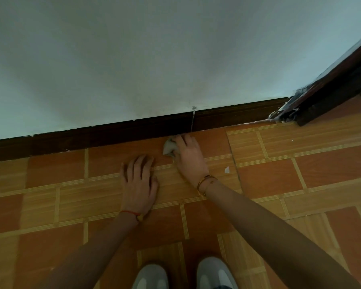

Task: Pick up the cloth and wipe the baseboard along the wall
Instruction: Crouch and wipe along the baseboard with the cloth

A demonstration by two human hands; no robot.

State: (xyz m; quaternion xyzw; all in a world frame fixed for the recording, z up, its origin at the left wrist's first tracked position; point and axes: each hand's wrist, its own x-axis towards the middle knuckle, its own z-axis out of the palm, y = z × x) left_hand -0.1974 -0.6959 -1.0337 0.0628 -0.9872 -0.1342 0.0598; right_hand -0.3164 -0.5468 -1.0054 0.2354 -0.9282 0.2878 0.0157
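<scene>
The cloth (168,148), a small grey bunched rag, sits just above the middle of the frame, on the floor (56,170) right at the foot of the baseboard (113,132). The right hand (189,156) is closed over it, fingers curled around the wad, with most of the fabric poking out on the hand's left side and the rest hidden under the palm. The fingertips reach the bottom edge of the baseboard; whether the cloth itself touches the wood or only the tile cannot be told from here.

The baseboard is a dark brown strip whose long axis runs across the frame, from the left edge, low, up toward the right, ending at a dark door frame (331,90) in the upper right. A vertical joint (193,119) in the strip lies just above the right hand. So the coming wipe probably runs sideways along that line, with far more unwiped-looking length to the left of the hand than to the right.

The left hand (139,180) lies flat and spread on the floor, holding nothing, lower and to the left of the cloth, apart from it; it looks to be a prop for balance.

The pale wall (154,49) fills the upper half. Two grey shoes (181,274) are cut off at the bottom edge. A small white scrap (227,169) lies on the tile to the right of the right wrist. Dust on the baseboard is too dark to judge.
</scene>
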